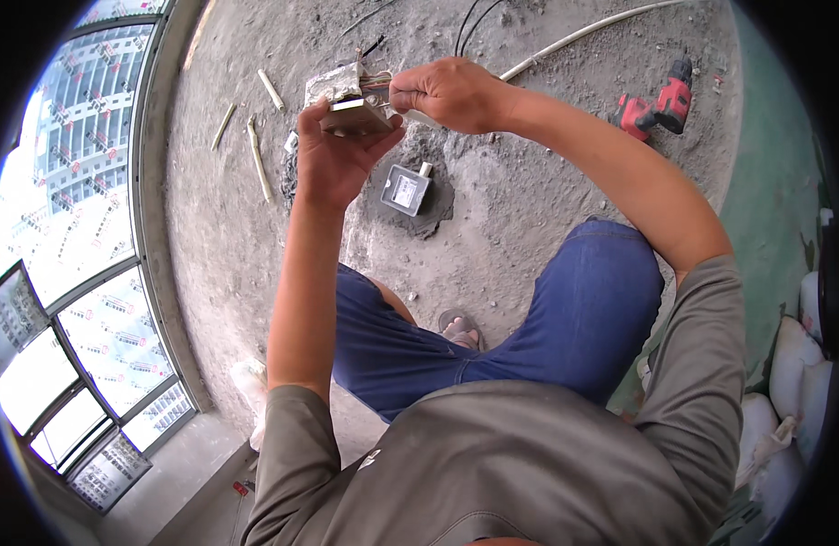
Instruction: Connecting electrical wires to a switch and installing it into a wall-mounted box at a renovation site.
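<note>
My left hand [337, 150] grips a squarish metallic plate [355, 116] from the near side, thumb and fingers round its edges. Behind the plate, at the top centre, is a rough plaster-crusted box [328, 84] with thin wires [376, 77] coming out of it. My right hand [447, 96] is closed at the plate's right, fingertips among the wires; what exactly it pinches is hidden. Below both hands a grey open box [406, 191] with a short white pipe stub sits in a dark patch of mortar.
A red and black power tool [672, 102] lies at upper right, near a long white conduit [569, 41] and black cables [465, 27]. Short pale pipe pieces [260, 159] lie left. Windows [91, 209] line the left; white sacks [783, 364] sit at right. My knees frame the floor below.
</note>
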A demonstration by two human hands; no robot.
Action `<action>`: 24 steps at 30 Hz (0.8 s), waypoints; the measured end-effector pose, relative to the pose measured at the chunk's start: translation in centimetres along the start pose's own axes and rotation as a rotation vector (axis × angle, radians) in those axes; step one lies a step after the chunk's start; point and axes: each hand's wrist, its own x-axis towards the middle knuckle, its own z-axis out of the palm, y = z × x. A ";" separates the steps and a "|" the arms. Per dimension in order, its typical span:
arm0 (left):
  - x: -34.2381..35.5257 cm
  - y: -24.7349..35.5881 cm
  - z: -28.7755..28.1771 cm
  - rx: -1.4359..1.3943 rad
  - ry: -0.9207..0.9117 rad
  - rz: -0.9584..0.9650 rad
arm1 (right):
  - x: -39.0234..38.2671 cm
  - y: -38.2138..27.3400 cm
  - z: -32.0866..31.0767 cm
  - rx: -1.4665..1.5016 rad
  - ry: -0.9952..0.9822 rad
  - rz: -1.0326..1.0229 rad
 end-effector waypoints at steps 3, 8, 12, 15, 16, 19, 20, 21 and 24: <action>0.0 0.1 -0.4 0.001 -0.023 0.003 | 0.1 -0.2 -0.2 0.018 -0.030 -0.014; 0.2 0.1 -0.8 -0.041 -0.112 -0.012 | 0.8 0.8 -0.1 0.045 -0.033 -0.108; 0.2 0.3 -0.5 0.008 -0.082 -0.011 | 1.6 0.3 -0.9 -0.146 -0.083 -0.172; 0.0 0.5 0.4 -0.002 -0.036 -0.021 | 2.0 -0.9 -1.8 -0.376 -0.065 -0.215; 0.0 0.5 0.6 -0.015 0.011 -0.035 | 1.9 -0.7 -1.6 -0.376 -0.068 -0.213; 0.4 0.5 0.3 -0.017 0.024 -0.071 | 1.3 -0.2 0.0 -0.446 0.014 -0.290; 0.6 0.5 -0.2 -0.016 0.022 -0.066 | 0.8 -0.3 1.3 -0.309 0.064 -0.186; 0.9 0.4 -1.0 -0.054 -0.006 -0.049 | 0.1 -0.5 2.7 -0.170 0.113 -0.083; 1.1 0.1 -1.8 -0.125 -0.067 -0.038 | -0.7 -2.0 5.3 -0.111 0.245 0.012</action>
